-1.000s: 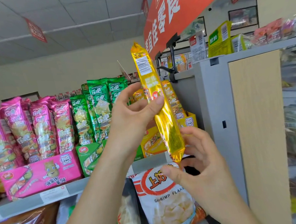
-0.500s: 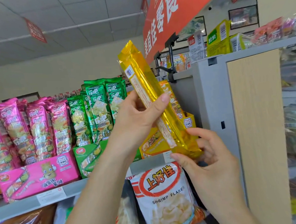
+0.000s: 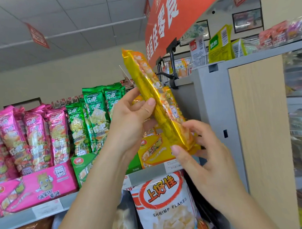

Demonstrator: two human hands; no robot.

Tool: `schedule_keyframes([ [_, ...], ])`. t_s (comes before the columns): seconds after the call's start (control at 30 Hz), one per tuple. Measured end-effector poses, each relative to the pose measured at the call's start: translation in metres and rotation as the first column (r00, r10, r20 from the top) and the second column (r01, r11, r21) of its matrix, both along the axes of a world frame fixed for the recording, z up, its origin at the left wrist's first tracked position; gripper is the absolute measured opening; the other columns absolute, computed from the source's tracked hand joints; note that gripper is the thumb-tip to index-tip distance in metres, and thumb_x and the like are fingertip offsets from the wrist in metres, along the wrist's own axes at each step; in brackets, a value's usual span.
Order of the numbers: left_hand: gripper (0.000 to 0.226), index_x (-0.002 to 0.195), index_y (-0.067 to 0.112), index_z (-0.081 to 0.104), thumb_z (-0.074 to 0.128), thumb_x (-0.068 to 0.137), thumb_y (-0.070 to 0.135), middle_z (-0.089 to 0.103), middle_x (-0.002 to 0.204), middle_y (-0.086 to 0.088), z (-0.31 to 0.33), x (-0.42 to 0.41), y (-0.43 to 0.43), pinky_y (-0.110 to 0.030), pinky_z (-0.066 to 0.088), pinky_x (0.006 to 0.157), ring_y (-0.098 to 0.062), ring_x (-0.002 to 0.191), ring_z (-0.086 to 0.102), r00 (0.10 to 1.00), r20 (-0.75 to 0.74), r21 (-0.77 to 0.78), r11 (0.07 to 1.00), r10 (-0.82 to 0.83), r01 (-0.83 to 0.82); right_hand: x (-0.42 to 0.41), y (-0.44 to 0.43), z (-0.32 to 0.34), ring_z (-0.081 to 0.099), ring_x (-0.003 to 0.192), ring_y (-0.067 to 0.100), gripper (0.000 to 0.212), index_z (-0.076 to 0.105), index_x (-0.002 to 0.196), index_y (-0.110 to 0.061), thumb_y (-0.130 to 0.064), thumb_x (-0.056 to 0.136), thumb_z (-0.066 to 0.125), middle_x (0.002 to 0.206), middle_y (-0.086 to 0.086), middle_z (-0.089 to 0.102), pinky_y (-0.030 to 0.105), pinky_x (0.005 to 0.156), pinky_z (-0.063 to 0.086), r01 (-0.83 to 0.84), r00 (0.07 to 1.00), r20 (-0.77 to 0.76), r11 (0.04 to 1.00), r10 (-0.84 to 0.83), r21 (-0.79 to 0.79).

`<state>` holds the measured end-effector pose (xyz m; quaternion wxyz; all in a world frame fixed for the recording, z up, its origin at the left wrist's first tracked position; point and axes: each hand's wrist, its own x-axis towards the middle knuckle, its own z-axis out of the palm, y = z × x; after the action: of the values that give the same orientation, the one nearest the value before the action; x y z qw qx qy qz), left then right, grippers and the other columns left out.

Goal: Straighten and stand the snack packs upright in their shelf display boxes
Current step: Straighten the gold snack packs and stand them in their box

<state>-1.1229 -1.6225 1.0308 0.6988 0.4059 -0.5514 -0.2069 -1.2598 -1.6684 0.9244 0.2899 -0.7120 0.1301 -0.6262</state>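
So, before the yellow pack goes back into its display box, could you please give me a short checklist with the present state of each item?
1. Left hand grips the yellow pack at mid-length, thumb across its front: ok.
2. Right hand pinches the pack's lower end: ok.
3. Pack upright: not ok, its top leans to the left.
4. Pack's lower end in front of the yellow display box: ok.
5. Free slot in that box: cannot tell, the hands and the pack hide its opening.
6. Neighbouring green packs standing clear of the path: ok.
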Motion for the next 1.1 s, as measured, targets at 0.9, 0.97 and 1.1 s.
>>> schedule_keyframes([
  [0.9, 0.078, 0.138, 0.006, 0.031, 0.079, 0.079, 0.022, 0.053, 0.125, -0.019, 0.014, 0.023, -0.087, -0.036, 0.039, 0.069, -0.040, 0.103, 0.061, 0.202, 0.796, -0.150, 0.510, 0.571, -0.847, 0.030, -0.025, 0.014, 0.056, 0.116, 0.025, 0.042, 0.063, 0.122, -0.013, -0.026, 0.083, 0.070, 0.120, 0.006, 0.064, 0.035, 0.092, 0.051, 0.461, 0.684, -0.397, 0.784, -0.612, -0.415],
  [0.97, 0.067, 0.137, 0.009, 0.036, 0.074, 0.083, 0.018, 0.042, 0.131, -0.019, 0.009, 0.024, -0.083, -0.039, 0.044, 0.076, -0.041, 0.102, 0.059, 0.119, 0.825, -0.195, 0.477, 0.552, -0.857, 0.029, -0.026, 0.014, 0.058, 0.114, 0.026, 0.040, 0.064, 0.118, -0.013, -0.025, 0.081, 0.072, 0.117, 0.006, 0.065, 0.036, 0.091, 0.052, 0.464, 0.678, -0.392, 0.776, -0.622, -0.427],
  [1.1, 0.032, 0.121, 0.007, 0.048, 0.057, 0.090, 0.011, 0.044, 0.119, -0.020, -0.002, 0.019, -0.069, -0.039, 0.041, 0.062, -0.040, 0.085, 0.060, -0.153, 0.867, -0.354, 0.370, 0.474, -0.859, 0.030, -0.028, 0.012, 0.056, 0.116, 0.027, 0.037, 0.063, 0.118, -0.013, -0.025, 0.084, 0.068, 0.120, 0.008, 0.064, 0.037, 0.095, 0.050, 0.453, 0.691, -0.379, 0.777, -0.615, -0.436],
])
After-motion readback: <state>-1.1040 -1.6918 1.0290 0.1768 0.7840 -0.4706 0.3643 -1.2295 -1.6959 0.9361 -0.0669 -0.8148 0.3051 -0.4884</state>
